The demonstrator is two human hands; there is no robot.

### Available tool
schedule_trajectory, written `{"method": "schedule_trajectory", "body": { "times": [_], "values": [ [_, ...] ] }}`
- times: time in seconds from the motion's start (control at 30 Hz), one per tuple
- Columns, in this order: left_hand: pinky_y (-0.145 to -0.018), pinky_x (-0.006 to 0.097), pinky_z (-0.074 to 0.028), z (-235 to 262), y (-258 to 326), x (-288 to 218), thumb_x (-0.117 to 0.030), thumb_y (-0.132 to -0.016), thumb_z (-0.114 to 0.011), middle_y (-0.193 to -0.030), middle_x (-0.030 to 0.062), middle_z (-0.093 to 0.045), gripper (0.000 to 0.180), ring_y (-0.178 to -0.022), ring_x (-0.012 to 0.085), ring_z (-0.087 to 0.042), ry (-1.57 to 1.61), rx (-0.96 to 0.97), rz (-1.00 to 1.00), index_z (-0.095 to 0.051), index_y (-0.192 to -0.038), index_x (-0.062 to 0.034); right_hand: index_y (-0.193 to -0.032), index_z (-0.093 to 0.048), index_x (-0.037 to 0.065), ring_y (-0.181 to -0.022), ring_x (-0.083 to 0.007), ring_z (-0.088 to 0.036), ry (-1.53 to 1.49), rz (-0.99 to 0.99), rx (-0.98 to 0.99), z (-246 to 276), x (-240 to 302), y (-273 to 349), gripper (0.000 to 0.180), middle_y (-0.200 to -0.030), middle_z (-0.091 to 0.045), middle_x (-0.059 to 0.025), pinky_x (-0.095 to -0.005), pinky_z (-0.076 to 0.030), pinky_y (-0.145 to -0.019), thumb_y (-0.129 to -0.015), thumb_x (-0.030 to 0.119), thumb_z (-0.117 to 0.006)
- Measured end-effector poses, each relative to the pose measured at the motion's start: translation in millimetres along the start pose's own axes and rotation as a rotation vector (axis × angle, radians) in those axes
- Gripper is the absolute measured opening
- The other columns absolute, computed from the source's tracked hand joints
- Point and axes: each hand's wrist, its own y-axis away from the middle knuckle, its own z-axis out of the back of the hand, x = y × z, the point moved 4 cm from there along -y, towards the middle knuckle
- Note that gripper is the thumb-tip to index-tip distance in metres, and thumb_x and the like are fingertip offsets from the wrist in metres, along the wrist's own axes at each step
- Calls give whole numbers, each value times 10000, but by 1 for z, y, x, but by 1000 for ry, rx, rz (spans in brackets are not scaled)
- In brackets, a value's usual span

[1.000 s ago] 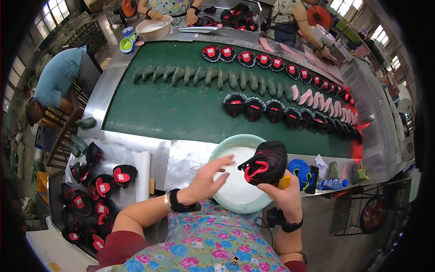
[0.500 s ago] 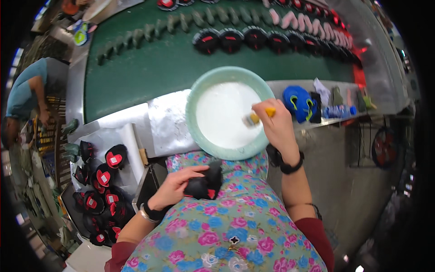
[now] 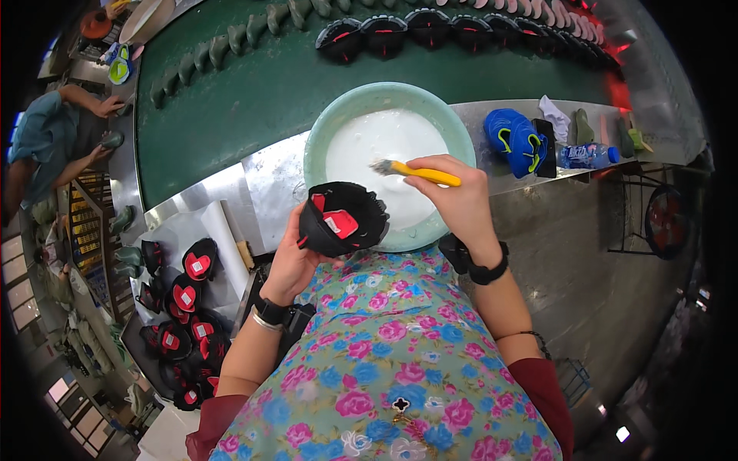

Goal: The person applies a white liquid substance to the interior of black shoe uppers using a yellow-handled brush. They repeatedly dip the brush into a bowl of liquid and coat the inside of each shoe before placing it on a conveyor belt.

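Observation:
My left hand (image 3: 284,263) grips a black shoe upper (image 3: 327,240), its open side tipped up so that the red lining with a white label shows. The upper is near the front left rim of a pale green basin (image 3: 455,132). White liquid (image 3: 396,132) fills the bottom of the basin. Over the liquid, my right hand (image 3: 459,198) pinches a paintbrush (image 3: 427,173) by its yellow handle, bristles pointing left. Whether the bristles touch the liquid is hard to tell.
Several black uppers with red linings (image 3: 184,296) lie on a stand at left. Black uppers (image 3: 383,37) and dark green shoe lasts (image 3: 237,37) line the green belt (image 3: 254,107). A blue shoe (image 3: 513,138) and a bottle (image 3: 588,156) sit right. A co-worker (image 3: 58,138) handles lasts at far left.
My left hand has lifted the black upper from my lap to the basin's edge and turned its opening up. The brush has swung leftward over the liquid. The rows on the belt have shifted.

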Motion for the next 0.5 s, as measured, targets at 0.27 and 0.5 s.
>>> {"method": "schedule_trajectory", "body": {
  "times": [0.27,0.5],
  "values": [
    [-913,360,-538,-11,-20,0,-30,-939,-487,-1293,91,-539,486,-1144,215,-578,-28,38,-63,-372,-1406,-100,-867,-698,-9,-712,-165,-668,-87,14,46,-2,22,-17,142,-808,-687,-118,-253,-503,-638,-757,66,-746],
    [-931,328,-509,-8,-33,-18,28,-921,-503,-1274,89,-568,483,-1124,174,-581,-321,-17,-372,-422,-1386,-74,-751,-683,-8,-538,-88,-564,-15,-284,88,6,18,3,195,-609,-640,-79,-240,-456,-522,-743,163,-775]
  ]
}}
